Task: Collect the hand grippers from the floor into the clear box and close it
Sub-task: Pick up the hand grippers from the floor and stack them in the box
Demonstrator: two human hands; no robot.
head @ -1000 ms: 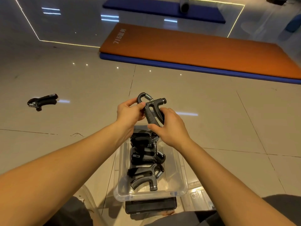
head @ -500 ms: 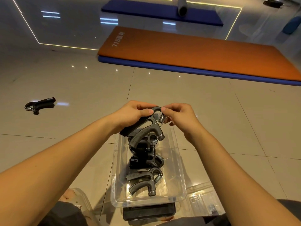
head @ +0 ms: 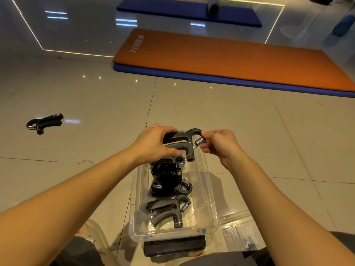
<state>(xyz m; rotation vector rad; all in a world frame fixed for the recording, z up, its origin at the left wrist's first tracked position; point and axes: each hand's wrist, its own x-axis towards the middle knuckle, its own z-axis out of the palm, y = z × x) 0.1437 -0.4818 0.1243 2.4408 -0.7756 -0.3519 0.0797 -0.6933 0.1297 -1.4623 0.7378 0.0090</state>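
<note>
**Hand gripper [head: 182,140] held over the far end of the clear box [head: 211,198]**

Both hands are clamped on the same dark grey gripper. The left hand [head: 153,144] is curled round its handles, and the right hand [head: 219,144] pinches the looped end by the metal spring. The gripper lies roughly level above the box's far edge; whether it touches the box or the pile beneath cannot be told.

Inside the box, a heap of black grippers [head: 169,177] sits toward the middle. A single grey gripper [head: 169,210] lies flat at the near end. The box rests on a black case [head: 172,246], with a clear lid [head: 240,233] just beside it on the right. One stray gripper [head: 45,122] lies on the tiled floor [head: 96,104], well apart to the left. An orange mat [head: 230,66] lies farther off.
</note>
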